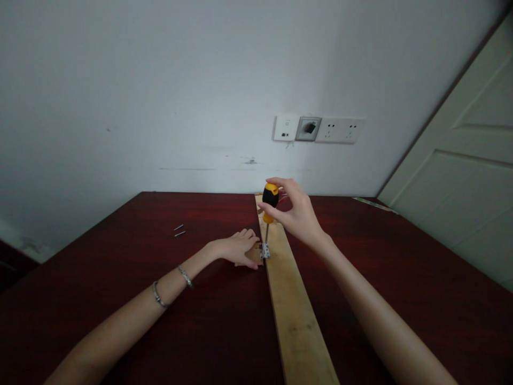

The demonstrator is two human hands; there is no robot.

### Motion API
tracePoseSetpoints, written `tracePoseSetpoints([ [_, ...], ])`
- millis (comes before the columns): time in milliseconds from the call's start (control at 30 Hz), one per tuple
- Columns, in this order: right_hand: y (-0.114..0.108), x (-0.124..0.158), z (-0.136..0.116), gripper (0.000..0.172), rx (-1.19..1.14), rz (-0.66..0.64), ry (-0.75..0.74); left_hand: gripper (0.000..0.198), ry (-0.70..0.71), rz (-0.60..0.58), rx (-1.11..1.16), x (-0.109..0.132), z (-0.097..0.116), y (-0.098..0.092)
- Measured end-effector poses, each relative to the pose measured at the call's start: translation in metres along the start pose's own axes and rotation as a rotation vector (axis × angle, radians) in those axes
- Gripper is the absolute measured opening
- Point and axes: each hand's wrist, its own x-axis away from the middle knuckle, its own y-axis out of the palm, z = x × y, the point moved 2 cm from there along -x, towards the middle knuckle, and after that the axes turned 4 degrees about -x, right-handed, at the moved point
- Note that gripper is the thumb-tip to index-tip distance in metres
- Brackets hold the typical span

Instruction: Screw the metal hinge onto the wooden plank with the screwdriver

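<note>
My right hand (294,207) grips the yellow and black handle of a screwdriver (270,197), thumb on one side and fingers on the other. Its metal shaft points down at a small silver hinge (265,249), where the tip meets the metal. That hinge spans the edge of a long pale wooden plank (298,321) and a small thin piece of wood (249,258) to its left. Over the small piece lies my left hand (239,248), fingers spread and pressing it down beside the hinge.
Two loose screws (179,230) lie on the dark red table (192,321) to the left. Behind it rises a white wall with sockets (336,130). A flat strip (374,204) lies at the back right, near a white panelled door (465,160).
</note>
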Motion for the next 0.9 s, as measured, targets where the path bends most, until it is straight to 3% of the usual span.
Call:
tracePoseSetpoints([
  [300, 0.0039, 0.0010, 0.0060, 0.052, -0.099, 0.019, 0.069, 0.082, -0.008, -0.008, -0.010, 0.0001, 0.0013, 0.0003],
  [500, -0.0010, -0.0003, -0.0019, 0.038, -0.078, -0.050, -0.006, 0.084, -0.003, -0.016, -0.013, -0.0004, 0.0010, -0.0002],
  [733, -0.0002, 0.0004, 0.0045, 0.035, 0.011, 0.010, 0.015, 0.081, -0.019, -0.018, -0.010, 0.0003, 0.0022, -0.0008],
  [900, -0.0006, 0.0007, 0.0014, 0.054, -0.064, -0.024, 0.005, 0.083, -0.014, -0.021, -0.016, -0.0007, 0.0015, 0.0001],
])
